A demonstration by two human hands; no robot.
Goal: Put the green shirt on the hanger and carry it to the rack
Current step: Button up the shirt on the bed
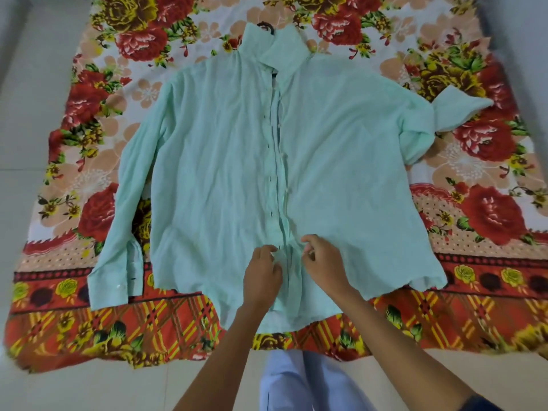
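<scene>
We see the green shirt (231, 161) flat on a floral sheet (89, 84), hanger hook (266, 26) at its collar, left hand (262, 272) and right hand (321, 264) pinching its placket.

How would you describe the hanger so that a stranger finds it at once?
Start at the floral sheet on the floor, where the green shirt lies flat. Follow the shirt up to its collar. The hanger is the small dark hook above the collar, the only dark curved piece there.
</scene>
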